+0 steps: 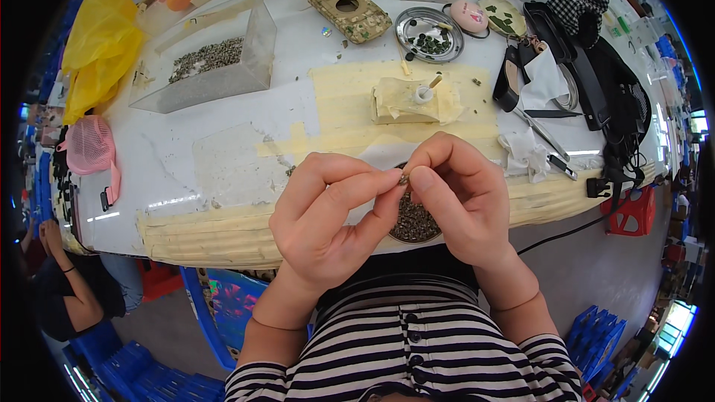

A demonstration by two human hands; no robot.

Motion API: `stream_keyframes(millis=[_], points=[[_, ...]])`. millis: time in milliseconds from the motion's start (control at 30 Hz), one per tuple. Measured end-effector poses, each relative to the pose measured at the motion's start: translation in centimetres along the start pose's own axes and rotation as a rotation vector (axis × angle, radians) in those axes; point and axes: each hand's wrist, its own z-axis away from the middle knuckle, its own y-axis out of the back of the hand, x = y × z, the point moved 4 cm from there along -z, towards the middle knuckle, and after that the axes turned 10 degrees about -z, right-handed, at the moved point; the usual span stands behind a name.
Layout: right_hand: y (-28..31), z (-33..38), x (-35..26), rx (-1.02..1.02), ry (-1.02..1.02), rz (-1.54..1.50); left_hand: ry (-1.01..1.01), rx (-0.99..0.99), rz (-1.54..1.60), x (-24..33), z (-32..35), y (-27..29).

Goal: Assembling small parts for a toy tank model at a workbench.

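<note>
My left hand (328, 216) pinches a tiny mottled grey-brown piece (403, 179) between thumb and fingertips. From the other side, the thumb and bent forefinger of my right hand (465, 205) close on the same piece, so the two sets of fingertips nearly meet. Its exact shape is too small to make out. Just below the fingers sits a round dish of small grey-brown pieces (414, 222), partly hidden by both hands. Beyond them, a small white pot (423, 94) with a stick in it stands on a tape-wrapped block (395, 108).
At the left are a clear bin (257, 48) of similar pieces, a yellow bag (104, 45) and a pink mesh item (89, 145). Farther off lie a camouflage-patterned part (365, 18) and a metal dish (406, 30). Tweezers (547, 136) lie right; another person (71, 290) sits at left.
</note>
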Motion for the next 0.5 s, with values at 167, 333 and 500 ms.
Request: stream_keyframes(millis=[167,333,500], points=[[0.0,0.2,-1.1,0.012,0.299,0.379,0.045,0.006,-0.062,-0.2,0.0,-0.1],[-0.9,0.6,-2.0,-0.050,0.575,0.682,0.060,0.004,-0.053,-0.4,-0.1,0.0],[-0.4,0.6,-1.5,0.006,0.525,0.714,0.074,0.012,-0.045,-0.5,-0.1,0.0]])
